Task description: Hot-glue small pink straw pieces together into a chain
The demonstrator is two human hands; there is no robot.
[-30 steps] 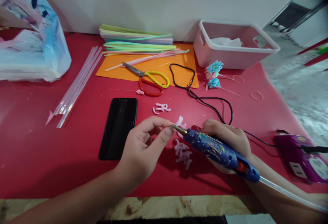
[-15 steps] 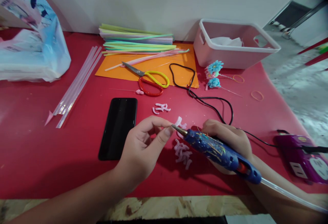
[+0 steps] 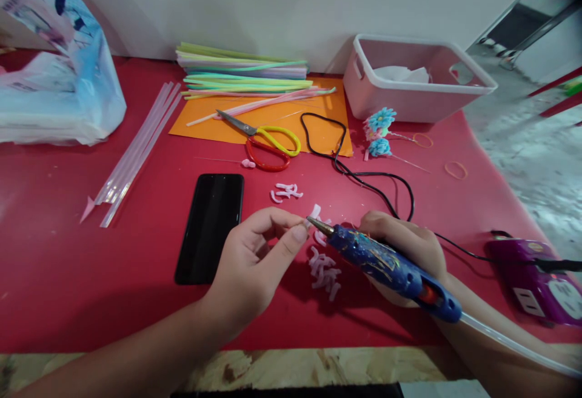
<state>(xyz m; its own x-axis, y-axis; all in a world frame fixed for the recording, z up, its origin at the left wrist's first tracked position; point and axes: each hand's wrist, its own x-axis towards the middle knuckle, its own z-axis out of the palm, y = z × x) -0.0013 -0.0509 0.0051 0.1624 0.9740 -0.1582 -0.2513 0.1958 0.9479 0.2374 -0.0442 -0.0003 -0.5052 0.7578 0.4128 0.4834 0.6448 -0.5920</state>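
Observation:
My right hand (image 3: 407, 249) is wrapped round a blue glue gun (image 3: 386, 270) with a clear glue stick (image 3: 504, 346) coming out of its back. Its metal nozzle points left and meets the fingertips of my left hand (image 3: 259, 258). Thumb and forefinger of that hand are pinched; what sits between them is too small to make out, with a pale pink piece showing just behind. Below the nozzle lie several short pink pipe cleaner pieces (image 3: 325, 273). More short pieces (image 3: 286, 190) lie beyond my left hand.
A black phone (image 3: 210, 228), scissors (image 3: 261, 140), long glue sticks (image 3: 139, 152) and pipe cleaners (image 3: 245, 73) on orange card (image 3: 268, 113) surround the hands. Farther right are blue fuzzy flowers (image 3: 381, 128), a pink basket (image 3: 418, 94), a black cord (image 3: 364, 173) and a purple power strip (image 3: 534, 283).
The glue gun has shifted very slightly up, its nozzle staying at my left fingertips. My left hand has hardly moved.

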